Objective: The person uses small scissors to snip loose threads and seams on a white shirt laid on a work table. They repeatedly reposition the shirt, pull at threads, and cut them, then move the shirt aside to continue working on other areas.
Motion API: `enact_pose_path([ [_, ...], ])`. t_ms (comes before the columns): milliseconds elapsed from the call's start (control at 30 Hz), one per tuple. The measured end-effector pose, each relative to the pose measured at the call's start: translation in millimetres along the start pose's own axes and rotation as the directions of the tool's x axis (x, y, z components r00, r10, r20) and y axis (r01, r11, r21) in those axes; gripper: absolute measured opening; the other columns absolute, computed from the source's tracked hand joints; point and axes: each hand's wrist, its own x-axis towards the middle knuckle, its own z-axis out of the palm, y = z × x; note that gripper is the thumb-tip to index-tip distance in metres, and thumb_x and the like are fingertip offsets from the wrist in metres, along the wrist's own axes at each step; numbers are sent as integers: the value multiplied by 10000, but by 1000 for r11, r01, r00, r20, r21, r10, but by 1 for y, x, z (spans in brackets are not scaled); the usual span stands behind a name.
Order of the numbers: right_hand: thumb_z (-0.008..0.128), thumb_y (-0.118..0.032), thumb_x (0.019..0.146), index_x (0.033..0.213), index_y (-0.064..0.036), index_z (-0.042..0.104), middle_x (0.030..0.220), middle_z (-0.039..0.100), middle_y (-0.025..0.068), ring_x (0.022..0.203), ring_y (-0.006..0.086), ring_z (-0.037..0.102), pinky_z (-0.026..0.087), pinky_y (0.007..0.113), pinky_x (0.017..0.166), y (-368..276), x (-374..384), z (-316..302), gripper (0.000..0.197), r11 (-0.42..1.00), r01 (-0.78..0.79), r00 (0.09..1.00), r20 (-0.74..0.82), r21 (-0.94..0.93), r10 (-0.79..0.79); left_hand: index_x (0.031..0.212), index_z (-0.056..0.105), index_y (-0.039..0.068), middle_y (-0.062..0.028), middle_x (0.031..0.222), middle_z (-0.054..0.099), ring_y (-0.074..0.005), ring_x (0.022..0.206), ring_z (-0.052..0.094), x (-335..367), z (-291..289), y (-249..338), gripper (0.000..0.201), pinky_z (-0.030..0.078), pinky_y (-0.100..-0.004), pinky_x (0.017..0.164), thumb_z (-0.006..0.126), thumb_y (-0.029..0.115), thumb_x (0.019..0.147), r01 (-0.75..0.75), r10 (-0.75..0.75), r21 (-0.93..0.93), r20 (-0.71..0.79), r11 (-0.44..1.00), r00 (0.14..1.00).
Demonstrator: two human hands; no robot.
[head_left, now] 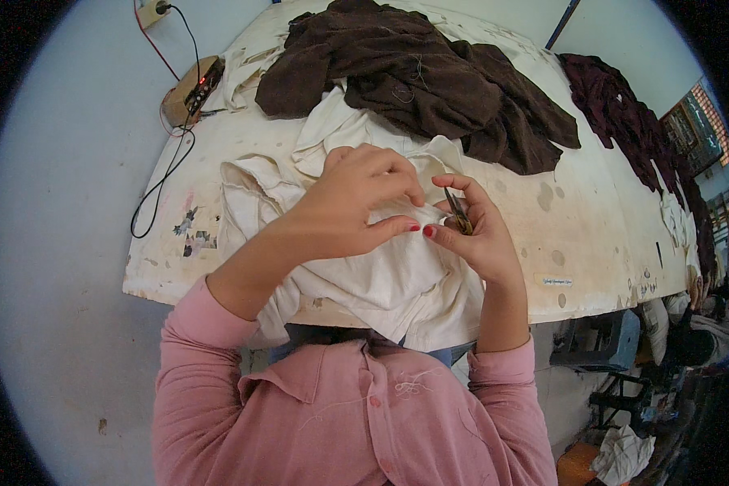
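A cream-white garment (364, 283) lies bunched across the front of the table and hangs over its near edge. Above it is my left hand (344, 202), its fingers bent and its thumb stretched apart from them. White cloth shows in the gap, and I make out nothing held there. Close on the right, my right hand (486, 231) grips a small pair of thread snips (459, 214), with the dark blades pointing up and away from me. My two thumb tips nearly meet over the cloth.
Dark brown cloth (413, 77) is heaped at the table's (575, 243) far side. A radio-like box (194, 93) with black cables stands at the left by the wall. Dark maroon cloth (616, 113) hangs over the right edge. A dark machine or box (599, 340) stands beyond the table at lower right.
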Motion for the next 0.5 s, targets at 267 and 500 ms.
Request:
enact_pose_path([
  [267, 702, 21, 774, 1304, -55, 421, 953, 674, 47, 807, 56, 554, 427, 198, 722, 1, 1, 7, 605, 1000, 10, 1000, -27, -2, -11, 887, 683, 160, 44, 979, 639, -168, 978, 574, 4, 6, 2, 73, 314, -398, 922, 680, 155, 814, 8, -25, 147, 111, 989, 994],
  [500, 688, 3, 796, 1277, -22, 456, 1071, 636, 86, 977, 114, 592, 472, 245, 837, 2, 2, 4, 535, 994, -79, 995, -57, 79, 83, 823, 657, 127, 49, 959, 644, -171, 956, 593, 5, 16, 4, 19, 378, -388, 877, 659, 126, 804, -273, 313, 442, -19, 855, 949],
])
